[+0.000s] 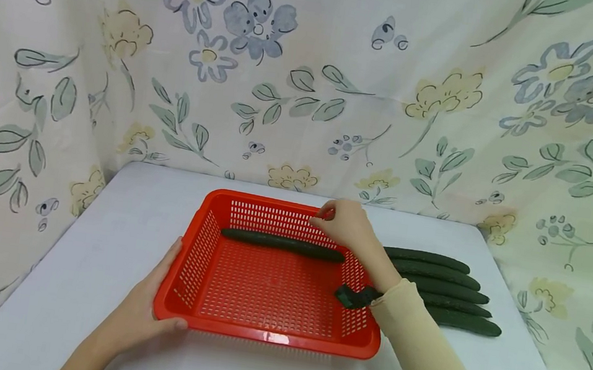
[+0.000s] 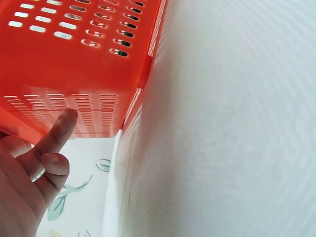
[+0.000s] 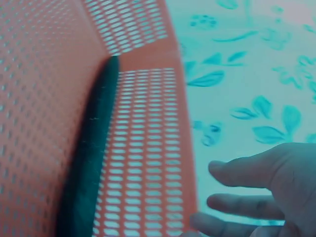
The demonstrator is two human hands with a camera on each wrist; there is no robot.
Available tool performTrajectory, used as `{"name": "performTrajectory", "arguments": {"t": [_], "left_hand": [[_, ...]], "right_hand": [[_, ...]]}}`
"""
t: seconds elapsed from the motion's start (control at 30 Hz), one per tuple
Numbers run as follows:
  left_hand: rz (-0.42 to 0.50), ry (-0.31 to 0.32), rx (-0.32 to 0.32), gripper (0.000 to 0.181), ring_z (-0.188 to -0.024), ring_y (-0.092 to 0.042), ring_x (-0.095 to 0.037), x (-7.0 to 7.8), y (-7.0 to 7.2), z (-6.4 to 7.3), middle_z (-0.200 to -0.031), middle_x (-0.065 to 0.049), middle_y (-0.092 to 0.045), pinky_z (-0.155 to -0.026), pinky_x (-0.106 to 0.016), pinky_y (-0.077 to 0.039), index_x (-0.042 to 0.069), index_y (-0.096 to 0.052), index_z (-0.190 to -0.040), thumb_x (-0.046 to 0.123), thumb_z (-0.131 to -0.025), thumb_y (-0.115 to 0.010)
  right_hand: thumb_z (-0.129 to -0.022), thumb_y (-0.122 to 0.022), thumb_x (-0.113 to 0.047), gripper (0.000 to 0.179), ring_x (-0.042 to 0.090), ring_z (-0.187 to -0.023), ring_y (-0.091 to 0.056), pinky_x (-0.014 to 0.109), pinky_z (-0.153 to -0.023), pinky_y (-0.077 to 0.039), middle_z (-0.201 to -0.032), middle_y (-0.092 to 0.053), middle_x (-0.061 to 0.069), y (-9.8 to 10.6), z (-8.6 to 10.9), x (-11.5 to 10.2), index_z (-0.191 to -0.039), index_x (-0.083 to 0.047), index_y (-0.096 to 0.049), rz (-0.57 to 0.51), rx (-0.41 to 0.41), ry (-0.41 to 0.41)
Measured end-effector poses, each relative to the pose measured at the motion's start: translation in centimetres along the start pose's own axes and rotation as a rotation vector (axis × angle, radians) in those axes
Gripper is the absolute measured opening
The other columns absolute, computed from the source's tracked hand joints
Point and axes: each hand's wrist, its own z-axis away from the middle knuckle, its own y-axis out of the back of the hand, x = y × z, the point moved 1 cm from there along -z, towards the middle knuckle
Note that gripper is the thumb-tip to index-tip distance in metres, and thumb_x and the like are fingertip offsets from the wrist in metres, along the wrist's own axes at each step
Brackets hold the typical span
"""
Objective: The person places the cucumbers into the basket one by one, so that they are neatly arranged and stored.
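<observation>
A red perforated plastic basket (image 1: 265,336) rests on the table. One dark green cucumber (image 1: 283,244) lies lengthwise inside it, along the far wall. My left hand (image 1: 146,303) is at the basket's near left corner, thumb by the front rim and fingers spread along the outer left side. In the left wrist view, a fingertip (image 2: 69,114) touches the perforated wall. Above the far right rim hovers my right hand (image 1: 346,221), holding nothing. Its fingers are loosely bent and apart in the right wrist view, beside the rim. The cucumber (image 3: 89,153) shows there too.
Several more cucumbers (image 1: 451,290) lie side by side on the table, right of the basket, partly hidden behind my right forearm. The white table (image 1: 118,218) meets a floral curtain (image 1: 298,85) at its back edge. A dark strap crosses the right wrist.
</observation>
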Motion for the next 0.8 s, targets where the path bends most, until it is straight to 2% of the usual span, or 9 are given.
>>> {"name": "performTrajectory", "arguments": {"t": [0.17,0.37,0.5,0.7,0.8], "left_hand": [[-0.006,0.001,0.004,0.135,-0.142,-0.042,-0.001,0.1,-0.1,0.0,-0.177,-0.008,-0.02,-0.095,-0.024,-0.054,0.028,-0.005,-0.173,0.03,-0.073,-0.096],[0.005,0.017,0.01,0.137,-0.138,-0.042,0.003,0.2,-0.2,0.0,-0.176,-0.009,-0.022,-0.089,-0.025,-0.058,0.028,-0.007,-0.173,0.022,-0.069,-0.096],[0.018,0.017,0.008,0.137,-0.137,-0.042,0.005,0.3,-0.3,0.0,-0.176,-0.011,-0.022,-0.089,-0.025,-0.058,0.028,-0.007,-0.173,0.02,-0.068,-0.096],[0.004,0.033,0.008,0.137,-0.137,-0.041,0.005,0.4,-0.3,0.0,-0.176,-0.009,-0.022,-0.088,-0.024,-0.058,0.029,-0.006,-0.172,0.022,-0.069,-0.096],[0.0,0.033,0.012,0.136,-0.137,-0.041,0.006,0.4,-0.2,0.0,-0.177,-0.008,-0.022,-0.089,-0.024,-0.057,0.029,-0.007,-0.172,0.023,-0.07,-0.096]], "right_hand": [[-0.098,-0.077,-0.034,0.028,0.029,-0.091,-0.071,0.047,-0.079,-0.059,-0.101,-0.078,0.011,2.3,1.8,2.0,-0.111,-0.009,-0.079,-0.08,0.102,0.052],[-0.099,-0.076,-0.027,0.026,0.027,-0.088,-0.071,0.045,-0.076,-0.058,-0.094,-0.077,0.009,3.9,3.8,5.7,-0.115,-0.006,-0.077,-0.08,0.218,0.138],[-0.099,-0.077,-0.026,0.024,0.026,-0.089,-0.072,0.042,-0.075,-0.056,-0.095,-0.078,0.007,4.4,5.7,8.7,-0.113,-0.007,-0.077,-0.084,0.282,0.145],[-0.098,-0.079,-0.028,0.023,0.024,-0.091,-0.072,0.041,-0.078,-0.054,-0.095,-0.078,0.004,4.7,8.5,12.3,-0.11,-0.009,-0.078,-0.089,0.313,0.118],[-0.097,-0.08,-0.028,0.022,0.025,-0.091,-0.071,0.047,-0.081,-0.055,-0.095,-0.077,0.003,4.4,9.6,14.0,-0.109,-0.01,-0.079,-0.079,0.298,0.115]]}}
